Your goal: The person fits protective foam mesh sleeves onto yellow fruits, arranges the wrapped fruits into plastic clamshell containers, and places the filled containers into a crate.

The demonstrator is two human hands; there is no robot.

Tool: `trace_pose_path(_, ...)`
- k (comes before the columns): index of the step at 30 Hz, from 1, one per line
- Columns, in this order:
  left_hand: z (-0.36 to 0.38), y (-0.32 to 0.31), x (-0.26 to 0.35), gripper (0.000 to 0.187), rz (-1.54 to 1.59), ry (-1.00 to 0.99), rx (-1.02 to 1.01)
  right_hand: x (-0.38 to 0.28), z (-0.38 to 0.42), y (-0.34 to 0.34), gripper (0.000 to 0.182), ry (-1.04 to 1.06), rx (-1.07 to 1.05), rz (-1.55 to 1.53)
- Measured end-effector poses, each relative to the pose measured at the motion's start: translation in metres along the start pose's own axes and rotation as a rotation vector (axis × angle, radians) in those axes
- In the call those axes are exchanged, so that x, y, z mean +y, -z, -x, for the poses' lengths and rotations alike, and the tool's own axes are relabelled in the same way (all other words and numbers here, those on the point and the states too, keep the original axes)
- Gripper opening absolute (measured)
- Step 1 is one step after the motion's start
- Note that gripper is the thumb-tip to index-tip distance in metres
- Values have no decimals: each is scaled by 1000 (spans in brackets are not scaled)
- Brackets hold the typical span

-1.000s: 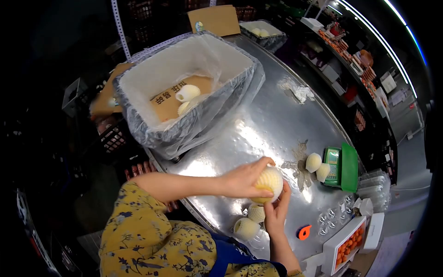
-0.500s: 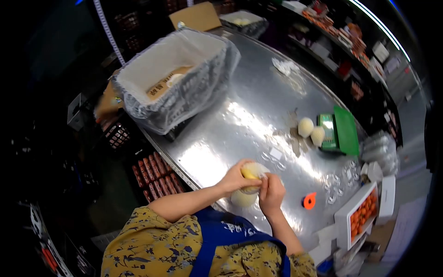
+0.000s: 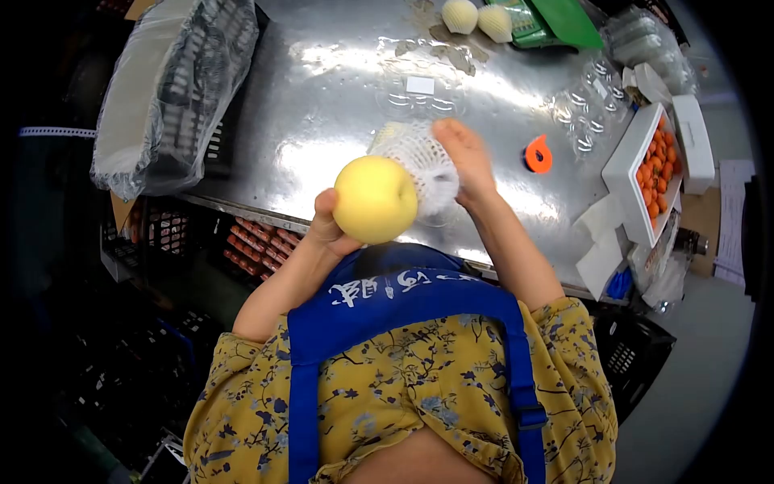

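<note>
My left hand (image 3: 326,224) is wrapped around a large, round yellow pear (image 3: 371,202), held bare above the front edge of the metal table. Against the pear's right side is a white foam net sleeve (image 3: 431,173), off the fruit. My right hand (image 3: 469,161) grips this sleeve from the right, its fingers partly hidden and a little blurred. Another pale netted fruit (image 3: 387,135) shows behind, mostly covered by the sleeve. Beyond it a clear plastic tray (image 3: 395,101) with a white label lies on the table.
Two netted fruits (image 3: 459,16) sit at the back beside a green box (image 3: 556,22). An orange tape dispenser (image 3: 538,155) is to the right, near a white box of small orange fruits (image 3: 657,177). On the left stands a plastic-lined crate (image 3: 173,105).
The pear has come out of its foam net and been raised towards me. My right hand has drawn the net away to the right. The view has tilted down.
</note>
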State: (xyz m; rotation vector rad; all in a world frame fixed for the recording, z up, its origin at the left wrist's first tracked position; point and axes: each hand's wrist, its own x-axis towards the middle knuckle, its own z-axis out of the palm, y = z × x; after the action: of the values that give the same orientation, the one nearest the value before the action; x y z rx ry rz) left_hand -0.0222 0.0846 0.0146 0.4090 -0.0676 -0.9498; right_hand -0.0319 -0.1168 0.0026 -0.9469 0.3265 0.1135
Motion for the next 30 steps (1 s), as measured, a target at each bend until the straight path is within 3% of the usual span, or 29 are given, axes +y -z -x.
trace_pose_path(1,-1,4,-5,85,118,9,3,18,-3,8,13,22,44,73)
trace_pose_path(2,-3,8,-8,84,235,14,7,38,-7,18,14,-137,-29,154)
trace_pose_path(4,-6,5,-10,80,302,27,85,44,11,9,14,261,12,640)
trace_pose_path(6,-7,-2,-5,80,217,-2,252,31,10,13,14,350,-31,755)
trace_pose_path(9,-9,-5,-2,80,87,-15,354,-10,22,1,13,659,200,818)
trace_pose_path(10,-9,-9,-2,79,50,-24,370,-18,30,-4,16,791,150,866)
trace_pose_path(12,-14,-5,-3,78,57,-30,328,-30,39,-21,40,966,-62,932)
trace_pose_path(15,-19,-3,-5,76,67,-11,309,-26,43,-35,56,922,-151,1162)
trace_pose_path(18,-21,-6,-4,75,39,4,332,-15,44,-36,58,902,-62,1222)
trace_pose_path(22,-16,7,-2,73,170,27,220,-8,45,-38,53,996,-115,1143)
trace_pose_path(25,-16,13,-2,70,382,26,80,-12,45,-36,54,950,-145,1008)
trace_pose_path(30,-20,4,-1,67,357,20,203,-13,44,-36,57,943,-148,1108)
